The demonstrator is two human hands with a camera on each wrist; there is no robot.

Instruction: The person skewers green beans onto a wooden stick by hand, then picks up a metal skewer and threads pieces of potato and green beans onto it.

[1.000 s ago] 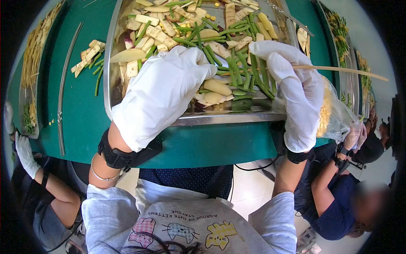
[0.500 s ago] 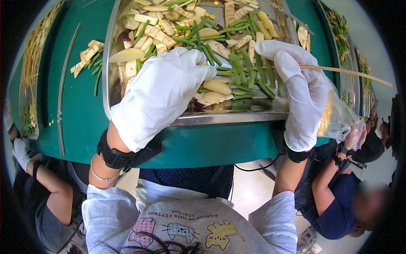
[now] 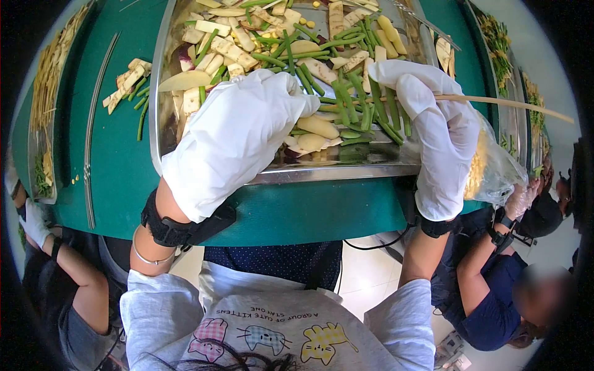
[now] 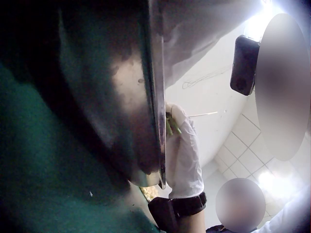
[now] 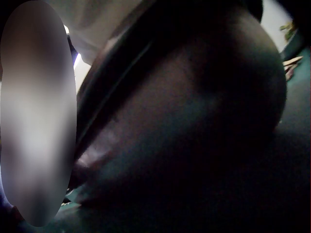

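Note:
Over the near part of a metal tray (image 3: 334, 175), both white-gloved hands work at a thin wooden skewer (image 3: 507, 100) in the head view. Several cut green beans (image 3: 377, 102) sit crosswise along it, between the hands. My right hand (image 3: 436, 123) pinches the skewer beside the beans, and its long bare end sticks out to the right. My left hand (image 3: 238, 136) is curled at the other end, its fingertips hidden under the glove's back. The left wrist view shows the right hand (image 4: 184, 160) past the tray wall, beans (image 4: 171, 124) at its fingers.
Eggplant strips, potato slices (image 3: 185, 81) and beans fill the tray. Left of it lie a small vegetable pile (image 3: 128, 85) and metal skewers (image 3: 99, 123). A clear bag (image 3: 495, 170) is beside my right wrist. Other trays (image 3: 46, 117) and people flank the green table (image 3: 297, 213).
My right hand shifted slightly right, then a little back left, with the beans and the skewer's bare end moving slightly too. The left hand stayed nearly still.

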